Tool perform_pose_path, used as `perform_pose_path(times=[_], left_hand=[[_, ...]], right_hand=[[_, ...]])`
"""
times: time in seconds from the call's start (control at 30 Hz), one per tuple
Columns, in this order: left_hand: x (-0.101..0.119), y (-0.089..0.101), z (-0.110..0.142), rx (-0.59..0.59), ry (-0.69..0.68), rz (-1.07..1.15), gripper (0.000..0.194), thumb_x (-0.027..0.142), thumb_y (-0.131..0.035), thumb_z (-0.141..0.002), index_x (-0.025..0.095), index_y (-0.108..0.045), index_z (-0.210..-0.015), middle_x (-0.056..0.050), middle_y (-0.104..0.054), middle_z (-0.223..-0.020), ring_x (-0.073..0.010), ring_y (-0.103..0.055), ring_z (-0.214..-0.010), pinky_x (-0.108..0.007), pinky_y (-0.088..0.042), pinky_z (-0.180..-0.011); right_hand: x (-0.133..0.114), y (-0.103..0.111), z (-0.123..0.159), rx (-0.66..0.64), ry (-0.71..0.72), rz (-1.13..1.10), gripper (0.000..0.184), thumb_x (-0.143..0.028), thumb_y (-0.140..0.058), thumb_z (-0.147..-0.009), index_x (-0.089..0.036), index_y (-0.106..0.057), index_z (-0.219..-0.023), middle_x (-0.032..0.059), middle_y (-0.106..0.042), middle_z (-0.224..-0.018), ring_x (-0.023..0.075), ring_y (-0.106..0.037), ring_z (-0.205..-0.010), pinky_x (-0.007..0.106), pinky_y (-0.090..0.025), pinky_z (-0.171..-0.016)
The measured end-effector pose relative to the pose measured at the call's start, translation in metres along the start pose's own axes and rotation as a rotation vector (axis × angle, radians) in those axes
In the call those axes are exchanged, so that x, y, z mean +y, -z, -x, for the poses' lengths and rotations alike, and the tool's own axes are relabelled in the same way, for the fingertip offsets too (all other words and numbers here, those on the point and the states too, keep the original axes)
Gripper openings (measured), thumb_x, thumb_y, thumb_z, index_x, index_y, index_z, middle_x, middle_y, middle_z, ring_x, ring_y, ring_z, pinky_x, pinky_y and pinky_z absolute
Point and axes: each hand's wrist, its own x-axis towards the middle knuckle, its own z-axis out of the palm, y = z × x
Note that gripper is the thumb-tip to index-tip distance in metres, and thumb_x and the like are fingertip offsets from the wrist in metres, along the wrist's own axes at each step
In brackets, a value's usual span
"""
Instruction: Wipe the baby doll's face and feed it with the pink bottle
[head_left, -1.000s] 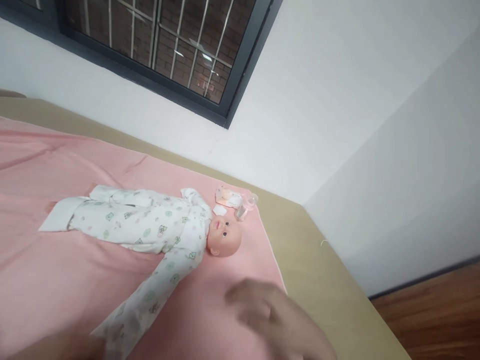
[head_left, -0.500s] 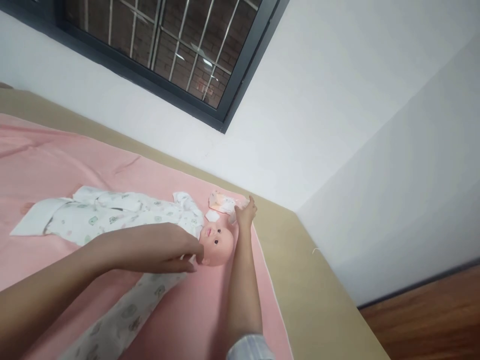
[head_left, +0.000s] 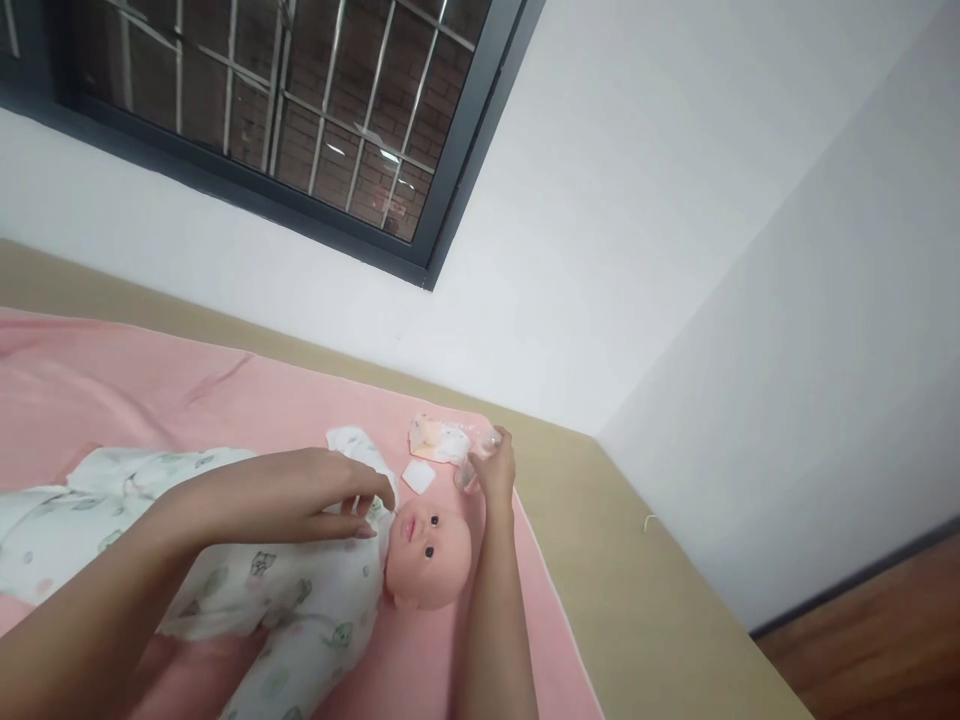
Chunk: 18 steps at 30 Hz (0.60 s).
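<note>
A baby doll (head_left: 429, 560) lies face up, dressed in a white printed gown (head_left: 281, 580). My left hand (head_left: 322, 495) hovers over its chest near the neck, holding nothing, with the thumb apart from the bent fingers. Past the doll's head, my right hand (head_left: 495, 475) has its thumb and fingers around a small clear plastic object (head_left: 466, 474), whose exact kind I cannot make out. Beside that object lie a white-and-orange soft packet (head_left: 439, 440) and a white square pad (head_left: 419, 477).
A pink sheet (head_left: 172, 385) covers much of the tan surface (head_left: 592, 560). White walls (head_left: 637, 200) meet at the corner behind it. Above hangs a dark-framed window (head_left: 427, 250) with metal bars. Brown wood (head_left: 885, 640) shows at the lower right.
The view has shifted, so the doll and sheet sit lower in the picture. My left hand has moved from beside the doll's head to over its upper chest. My right hand stays at the clear object.
</note>
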Motion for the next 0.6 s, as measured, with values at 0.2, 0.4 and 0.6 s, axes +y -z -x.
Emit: perform_pose_path(times=[0.2,0.4,0.6], left_hand=[[-0.023,-0.019,-0.014,0.102,-0.133,0.026,0.028,0.028,-0.051,-0.089,0.031,-0.057,-0.116,-0.001,-0.054,-0.125,-0.0219,-0.053,-0.108,-0.028,-0.041,-0.086],[-0.019,-0.03,-0.032,0.444,-0.077,-0.042,0.032,0.036,-0.044,-0.091,0.026,-0.053,-0.121,-0.003,-0.048,-0.133,-0.0248,-0.044,-0.121,-0.036,-0.037,-0.099],[-0.009,-0.034,-0.038,0.609,0.102,0.003,0.048,0.049,-0.045,-0.087,0.02,-0.047,-0.124,-0.007,-0.053,-0.128,-0.027,-0.047,-0.117,-0.039,-0.037,-0.096]], right_hand=[[-0.003,0.014,0.003,0.04,-0.023,-0.096,0.066,-0.028,-0.065,-0.06,-0.023,-0.045,-0.122,0.0058,-0.061,-0.104,0.0209,-0.06,-0.093,0.031,-0.045,-0.083],[-0.05,0.028,0.026,-0.045,0.045,-0.577,0.071,-0.031,-0.072,-0.057,-0.026,-0.042,-0.122,0.0052,-0.058,-0.113,0.016,-0.059,-0.088,0.029,-0.049,-0.074],[-0.122,0.032,0.083,-0.299,0.182,-0.821,0.071,-0.026,-0.076,-0.057,-0.026,-0.043,-0.12,0.0038,-0.057,-0.11,0.0148,-0.06,-0.092,0.026,-0.052,-0.073]])
